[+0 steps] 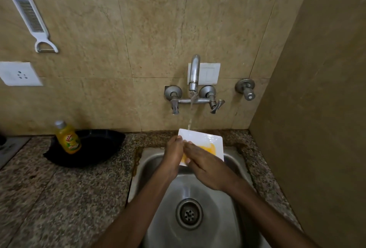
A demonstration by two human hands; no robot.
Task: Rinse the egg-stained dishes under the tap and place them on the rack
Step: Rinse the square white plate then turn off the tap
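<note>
Forearms converge forward; left hand (173,154) grips the plate (208,139), right hand (206,166) lays straight fingers (196,149) on it.

Plate (206,139) over sink (150,160) back edge, under tap (193,73) on wall behind. L hand (172,156) holds plate's left edge, R hand (206,166) lies on its face. Drain (189,213) in sink bottom. Counter (59,188) left of sink: tray (95,148) w/ dish-soap bottle (67,138) on it. Wall upper left: grater-peeler (29,18), socket (18,73) below. Valve (246,88) right of tap.

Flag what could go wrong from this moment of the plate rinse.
Slip: only the left hand grips the wet plate, at one edge, while the right hand presses on it over the sink. Splash: the stream hits the plate's far edge, not the egg stain, and may spray the counter.
</note>
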